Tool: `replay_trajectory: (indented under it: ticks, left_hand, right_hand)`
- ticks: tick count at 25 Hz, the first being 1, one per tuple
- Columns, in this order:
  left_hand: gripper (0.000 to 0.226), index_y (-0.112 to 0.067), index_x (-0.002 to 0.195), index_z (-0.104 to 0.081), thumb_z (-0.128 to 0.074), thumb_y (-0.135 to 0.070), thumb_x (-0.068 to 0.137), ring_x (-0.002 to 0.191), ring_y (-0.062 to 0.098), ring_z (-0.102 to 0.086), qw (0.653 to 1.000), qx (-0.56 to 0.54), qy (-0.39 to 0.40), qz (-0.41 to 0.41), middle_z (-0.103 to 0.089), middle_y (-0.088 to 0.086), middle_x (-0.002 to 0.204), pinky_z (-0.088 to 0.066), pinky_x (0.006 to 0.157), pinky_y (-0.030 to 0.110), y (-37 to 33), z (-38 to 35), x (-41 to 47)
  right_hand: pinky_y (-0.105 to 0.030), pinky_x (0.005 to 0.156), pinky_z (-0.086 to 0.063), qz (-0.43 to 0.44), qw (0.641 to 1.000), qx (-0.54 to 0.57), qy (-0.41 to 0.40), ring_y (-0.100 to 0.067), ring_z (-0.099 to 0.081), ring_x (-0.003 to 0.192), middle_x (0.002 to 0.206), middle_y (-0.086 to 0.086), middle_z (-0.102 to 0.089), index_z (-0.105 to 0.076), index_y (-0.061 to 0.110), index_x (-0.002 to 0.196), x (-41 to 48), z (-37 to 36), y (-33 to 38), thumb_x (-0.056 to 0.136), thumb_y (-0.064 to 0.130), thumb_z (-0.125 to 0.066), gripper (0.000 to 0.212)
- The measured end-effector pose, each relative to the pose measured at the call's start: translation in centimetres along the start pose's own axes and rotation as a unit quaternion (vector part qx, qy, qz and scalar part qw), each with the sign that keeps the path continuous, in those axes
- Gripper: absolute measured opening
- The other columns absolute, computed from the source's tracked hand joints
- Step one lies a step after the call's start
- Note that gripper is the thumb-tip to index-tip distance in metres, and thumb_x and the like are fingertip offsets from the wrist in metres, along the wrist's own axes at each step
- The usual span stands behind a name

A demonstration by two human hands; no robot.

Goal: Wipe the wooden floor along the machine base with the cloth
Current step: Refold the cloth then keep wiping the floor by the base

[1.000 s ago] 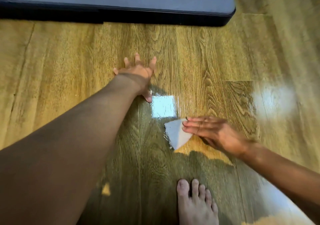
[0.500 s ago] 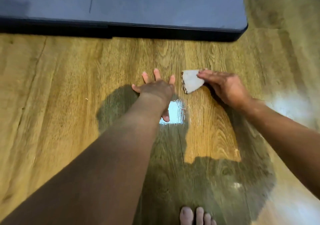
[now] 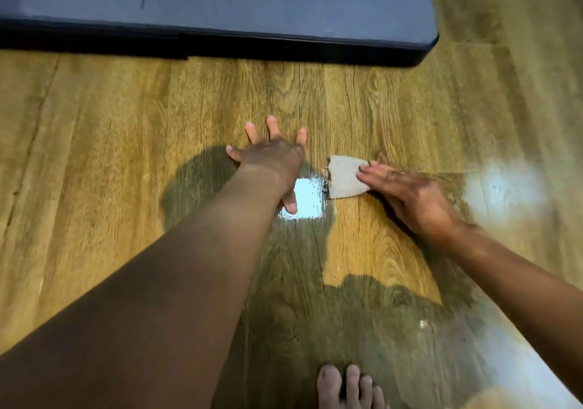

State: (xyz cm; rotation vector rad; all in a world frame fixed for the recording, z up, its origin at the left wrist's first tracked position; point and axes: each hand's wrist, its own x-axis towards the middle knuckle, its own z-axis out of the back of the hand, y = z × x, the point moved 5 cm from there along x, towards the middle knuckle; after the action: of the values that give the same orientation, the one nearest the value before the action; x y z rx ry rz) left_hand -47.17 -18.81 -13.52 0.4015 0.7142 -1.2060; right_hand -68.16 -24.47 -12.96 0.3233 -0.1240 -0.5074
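The wooden floor [image 3: 94, 156] fills most of the view, its grain running away from the camera. A dark machine base [image 3: 252, 8] lies across the top, its black edge meeting the boards and ending in a rounded corner at the right. The left hand [image 3: 271, 162] rests flat on the floor, fingers spread and straight, holding nothing. The right hand [image 3: 410, 194] reaches in from the right, its straight fingers pressing down on one end of the cloth [image 3: 344, 177] rather than curling round it. The cloth is a small pale folded piece, flat on the boards just right of the left hand and well short of the base. A bare foot [image 3: 347, 389] shows at the bottom edge. A bright square reflection [image 3: 307, 199] shines between the hands.
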Motion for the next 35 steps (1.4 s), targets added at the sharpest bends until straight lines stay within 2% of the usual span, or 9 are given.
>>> replay_trajectory:
  ticks: [5, 9, 12, 16, 18, 24, 26, 31, 35]
  left_hand:
    - [0.133, -0.036, 0.146, 0.020, -0.085, -0.038, 0.064, 0.138, 0.046, 0.019, 1.000, -0.006, -0.011, 0.002, 0.031, 0.012, 0.152, -0.010, 0.106, 0.071, 0.4, -0.3, -0.7]
    - [0.131, -0.041, 0.146, 0.016, -0.084, -0.041, 0.062, 0.140, 0.041, 0.018, 0.999, -0.015, -0.029, 0.012, 0.028, 0.005, 0.154, -0.013, 0.104, 0.071, 0.9, -1.1, -0.4]
    - [0.133, -0.044, 0.146, 0.013, -0.087, -0.040, 0.058, 0.141, 0.042, 0.016, 0.999, -0.021, -0.027, 0.021, 0.026, 0.004, 0.155, -0.017, 0.101, 0.073, 0.9, -1.2, -0.1]
    - [0.131, -0.044, 0.145, 0.014, -0.085, -0.041, 0.059, 0.141, 0.043, 0.013, 0.999, -0.017, -0.031, 0.026, 0.024, 0.005, 0.156, -0.018, 0.102, 0.071, 0.7, -1.3, -0.3]
    - [0.125, -0.043, 0.146, 0.013, -0.082, -0.041, 0.064, 0.141, 0.044, 0.011, 0.999, -0.002, -0.027, 0.021, 0.023, 0.008, 0.156, -0.017, 0.105, 0.069, 0.5, -1.4, -0.8]
    - [0.113, -0.026, 0.150, 0.010, -0.076, -0.028, 0.076, 0.142, 0.042, 0.011, 0.998, 0.037, -0.048, -0.021, 0.020, 0.011, 0.156, -0.009, 0.112, 0.063, -0.5, -0.8, -1.5]
    - [0.119, -0.026, 0.147, 0.018, -0.077, -0.023, 0.076, 0.142, 0.040, 0.014, 0.998, 0.036, -0.039, -0.027, 0.025, 0.011, 0.154, -0.005, 0.110, 0.061, -0.8, -0.6, -1.2]
    - [0.132, -0.030, 0.145, 0.023, -0.082, -0.034, 0.065, 0.141, 0.043, 0.012, 0.998, 0.061, 0.001, -0.002, 0.025, 0.013, 0.153, -0.014, 0.110, 0.060, -1.1, -0.2, -0.6]
    - [0.132, -0.031, 0.145, 0.024, -0.083, -0.019, 0.068, 0.140, 0.043, 0.012, 0.999, 0.053, 0.010, 0.005, 0.028, 0.012, 0.152, -0.019, 0.108, 0.064, -1.4, -0.4, -0.1]
  right_hand:
    - [-0.003, 0.097, -0.032, -0.152, 0.987, 0.016, -0.056, -0.015, -0.058, 0.116, 0.133, -0.003, -0.054, -0.060, 0.011, 0.123, 5.4, 1.7, -2.9, 0.097, 0.006, -0.051, 0.029]
    - [-0.032, 0.105, -0.041, -0.074, 0.997, 0.028, -0.023, -0.017, -0.052, 0.124, 0.132, -0.003, -0.056, -0.057, 0.015, 0.128, -5.1, -1.7, 3.8, 0.082, -0.012, -0.063, 0.053]
    - [-0.033, 0.106, -0.039, 0.047, 0.996, 0.029, 0.073, -0.011, -0.045, 0.129, 0.138, 0.005, -0.050, -0.048, 0.027, 0.135, -9.2, -2.2, 6.0, 0.076, -0.012, -0.065, 0.073]
    - [-0.035, 0.083, -0.057, -0.097, 0.995, 0.004, 0.017, -0.018, -0.053, 0.122, 0.139, -0.001, -0.049, -0.054, 0.019, 0.131, -2.6, -0.2, 2.1, 0.093, -0.004, -0.047, 0.045]
    - [-0.034, 0.098, -0.049, -0.145, 0.989, 0.035, -0.008, -0.016, -0.049, 0.127, 0.140, 0.001, -0.047, -0.052, 0.019, 0.132, -4.0, -0.8, 2.7, 0.095, 0.000, -0.048, 0.042]
    - [-0.036, 0.103, -0.044, 0.119, 0.991, 0.038, 0.055, -0.014, -0.051, 0.125, 0.133, 0.001, -0.056, -0.059, 0.017, 0.126, -11.8, -1.0, 5.2, 0.083, -0.001, -0.065, 0.047]
    - [-0.041, 0.096, -0.050, 0.077, 0.996, 0.003, 0.054, -0.021, -0.056, 0.119, 0.129, -0.005, -0.058, -0.061, 0.016, 0.123, -7.5, -0.1, 2.3, 0.084, 0.000, -0.064, 0.043]
    - [-0.026, 0.106, -0.039, -0.208, 0.975, 0.040, -0.072, -0.019, -0.057, 0.118, 0.129, -0.002, -0.060, -0.063, 0.020, 0.122, 2.4, 2.3, -6.1, 0.094, 0.011, -0.055, 0.030]
    - [-0.024, 0.101, -0.040, -0.131, 0.987, 0.006, -0.088, -0.016, -0.055, 0.118, 0.128, -0.002, -0.061, -0.060, 0.019, 0.126, -0.7, 0.7, -1.8, 0.093, 0.010, -0.048, 0.036]
